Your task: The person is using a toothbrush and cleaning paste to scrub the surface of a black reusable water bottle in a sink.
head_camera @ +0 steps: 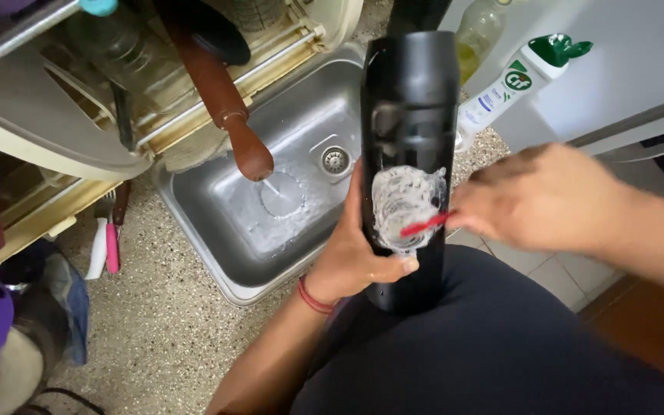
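My left hand (359, 257) grips a tall black cylinder-shaped casing (409, 100), held upright over the edge of a steel sink (217, 223). A patch of white foam (405, 206) covers an opening on the casing's side. My right hand (539, 198), blurred, holds a thin red-handled brush (423, 225) whose tip lies in the foam. A red string bracelet circles my left wrist.
A running tap (228, 115) with a brown spout pours water into the sink near the drain (335, 159). A dish rack (78, 92) stands at left. A white bottle with a green cap (516, 77) and a clear bottle (476, 34) sit behind the sink.
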